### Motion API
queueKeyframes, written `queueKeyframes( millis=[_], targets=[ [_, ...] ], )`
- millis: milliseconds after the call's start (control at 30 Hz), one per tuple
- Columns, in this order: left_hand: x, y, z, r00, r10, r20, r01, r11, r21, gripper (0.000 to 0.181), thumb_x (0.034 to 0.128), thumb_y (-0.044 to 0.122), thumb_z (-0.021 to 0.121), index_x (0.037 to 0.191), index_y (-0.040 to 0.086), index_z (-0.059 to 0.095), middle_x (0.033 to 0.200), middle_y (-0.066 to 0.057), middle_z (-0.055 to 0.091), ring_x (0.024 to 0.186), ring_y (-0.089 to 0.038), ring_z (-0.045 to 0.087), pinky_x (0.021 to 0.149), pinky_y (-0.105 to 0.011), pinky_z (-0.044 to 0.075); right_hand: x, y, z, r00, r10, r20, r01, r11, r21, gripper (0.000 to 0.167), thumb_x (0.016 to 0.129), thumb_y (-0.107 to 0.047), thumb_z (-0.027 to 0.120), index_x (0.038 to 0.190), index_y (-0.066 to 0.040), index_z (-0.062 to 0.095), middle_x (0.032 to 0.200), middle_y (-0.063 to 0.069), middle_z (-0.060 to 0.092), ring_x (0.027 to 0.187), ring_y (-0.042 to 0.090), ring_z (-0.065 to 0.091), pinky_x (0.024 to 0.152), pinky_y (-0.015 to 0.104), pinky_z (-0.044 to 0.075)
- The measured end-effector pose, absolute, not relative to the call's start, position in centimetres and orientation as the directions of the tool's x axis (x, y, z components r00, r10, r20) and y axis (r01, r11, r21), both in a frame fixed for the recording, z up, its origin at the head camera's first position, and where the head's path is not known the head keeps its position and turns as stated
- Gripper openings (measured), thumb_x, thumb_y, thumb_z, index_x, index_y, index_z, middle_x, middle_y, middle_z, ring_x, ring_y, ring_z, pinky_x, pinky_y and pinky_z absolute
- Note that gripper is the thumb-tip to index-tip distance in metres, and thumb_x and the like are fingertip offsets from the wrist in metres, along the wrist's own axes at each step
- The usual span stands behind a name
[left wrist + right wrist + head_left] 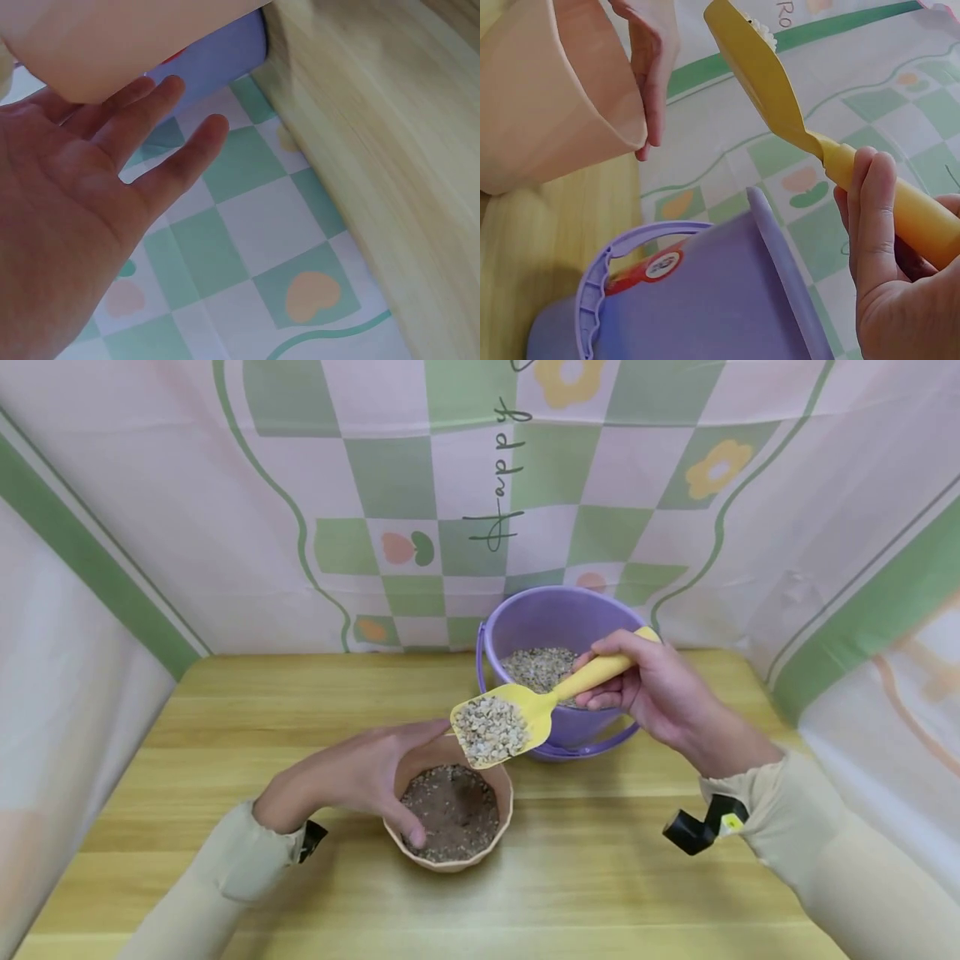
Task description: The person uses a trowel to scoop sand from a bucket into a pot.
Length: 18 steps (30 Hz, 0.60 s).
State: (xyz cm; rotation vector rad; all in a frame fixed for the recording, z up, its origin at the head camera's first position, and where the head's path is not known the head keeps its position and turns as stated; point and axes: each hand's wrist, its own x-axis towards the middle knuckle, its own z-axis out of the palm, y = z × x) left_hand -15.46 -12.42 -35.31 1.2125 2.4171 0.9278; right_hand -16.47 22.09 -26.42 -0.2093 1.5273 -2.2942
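Observation:
My right hand [656,689] grips the handle of a yellow scoop [592,677]. Pale gravel [491,729] heaps in the scoop's blade, held over the far edge of a peach faceted pot [447,864]. Dark soil mixed with pale grains [457,814] lies inside that pot. Beside the pot's left rim is my left hand [360,772], its thumb reaching over the rim. Its fingers [176,169] extend loosely alongside the pot in the left wrist view. Behind the scoop stands a purple bucket [551,602] with more gravel [540,667] in it.
A wooden table [300,693] bears the pot and bucket. The bucket's purple handle [592,300] hangs down at its front. A checked, flower-printed cloth [397,477] rises behind the table, with more cloth on both sides.

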Motion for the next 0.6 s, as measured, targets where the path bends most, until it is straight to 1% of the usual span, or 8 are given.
queueKeyframes(
  millis=[100,200,267,367,500,600],
  targets=[
    [-15.2,-12.6,-35.5,-0.607,0.794,0.034,0.621,0.447,0.643,0.137,0.0497,0.063,0.091,0.160,0.028,0.018,0.155,0.008,0.039,0.138,-0.012,0.042,0.112,-0.036,0.036,-16.2,22.0,-26.6,-0.917,-0.392,-0.076,0.217,-0.331,-0.918,0.035,0.101,-0.001,0.042,0.085,0.010,0.071,0.081,0.020,0.073,0.063,0.029,0.073,0.059,0.032,0.060],
    [-15.1,-12.7,-35.7,-0.605,0.795,0.036,0.633,0.453,0.628,0.142,0.0481,0.068,0.089,0.161,0.020,0.017,0.157,0.001,0.036,0.138,-0.015,0.041,0.112,-0.037,0.036,-16.0,21.8,-26.8,-0.917,-0.393,-0.068,0.205,-0.317,-0.926,0.034,0.101,-0.001,0.042,0.086,0.010,0.071,0.081,0.021,0.073,0.063,0.029,0.073,0.059,0.032,0.059],
    [-15.0,-12.9,-35.7,-0.600,0.799,0.033,0.634,0.450,0.629,0.144,0.0486,0.072,0.086,0.161,0.017,0.015,0.159,-0.002,0.033,0.140,-0.017,0.039,0.113,-0.039,0.035,-15.8,21.7,-26.9,-0.917,-0.392,-0.072,0.205,-0.311,-0.928,0.034,0.101,-0.001,0.043,0.086,0.010,0.071,0.081,0.021,0.073,0.063,0.029,0.073,0.059,0.032,0.059],
    [-15.0,-13.4,-35.7,-0.583,0.812,0.032,0.611,0.412,0.676,0.144,0.0499,0.077,0.081,0.161,0.014,0.013,0.161,-0.007,0.030,0.142,-0.022,0.036,0.114,-0.045,0.033,-15.6,21.6,-27.1,-0.917,-0.389,-0.085,0.210,-0.291,-0.933,0.034,0.101,-0.001,0.043,0.085,0.009,0.071,0.080,0.020,0.073,0.063,0.029,0.073,0.059,0.032,0.059],
    [-14.8,-13.8,-35.7,-0.575,0.818,0.021,0.608,0.410,0.680,0.145,0.0507,0.067,0.088,0.161,0.010,0.012,0.161,-0.012,0.027,0.143,-0.029,0.035,0.113,-0.050,0.033,-15.3,21.5,-27.3,-0.919,-0.381,-0.104,0.213,-0.256,-0.943,0.034,0.101,-0.003,0.044,0.086,0.008,0.072,0.081,0.020,0.073,0.063,0.028,0.073,0.059,0.032,0.059],
    [-14.8,-13.7,-35.6,-0.590,0.807,-0.009,0.613,0.455,0.646,0.147,0.0494,0.057,0.094,0.160,0.008,0.011,0.161,-0.012,0.026,0.143,-0.028,0.035,0.113,-0.048,0.034,-15.0,21.4,-27.5,-0.919,-0.376,-0.114,0.215,-0.238,-0.947,0.033,0.101,-0.004,0.045,0.087,0.008,0.072,0.081,0.020,0.073,0.064,0.027,0.073,0.060,0.032,0.060]
  ],
)
